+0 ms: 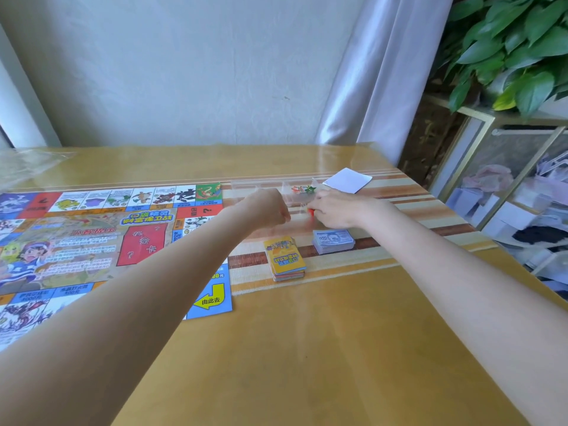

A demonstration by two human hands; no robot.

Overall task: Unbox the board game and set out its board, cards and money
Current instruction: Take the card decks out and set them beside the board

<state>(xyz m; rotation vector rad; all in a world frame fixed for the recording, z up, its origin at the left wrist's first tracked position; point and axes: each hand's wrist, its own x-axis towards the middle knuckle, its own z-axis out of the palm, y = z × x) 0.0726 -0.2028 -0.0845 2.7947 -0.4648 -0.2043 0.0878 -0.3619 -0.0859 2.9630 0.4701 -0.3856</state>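
Observation:
The colourful game board [92, 241] lies unfolded on the left of the table. A yellow-backed card stack [284, 258] and a bluish money stack [333, 241] sit side by side on a striped runner. Behind them stands a clear plastic tray [261, 186] holding small coloured pieces [302, 189]. My left hand [267, 209] is curled at the tray's front edge; what it holds is hidden. My right hand [333, 212] pinches a small red piece [311, 212] beside the tray.
A white square of paper [349, 179] lies at the back right of the runner [399, 210]. Crumpled clear wrap [27, 167] sits at the far left. A shelf of boxes [507, 204] and a leafy plant [516, 47] stand right of the table; a wall is behind.

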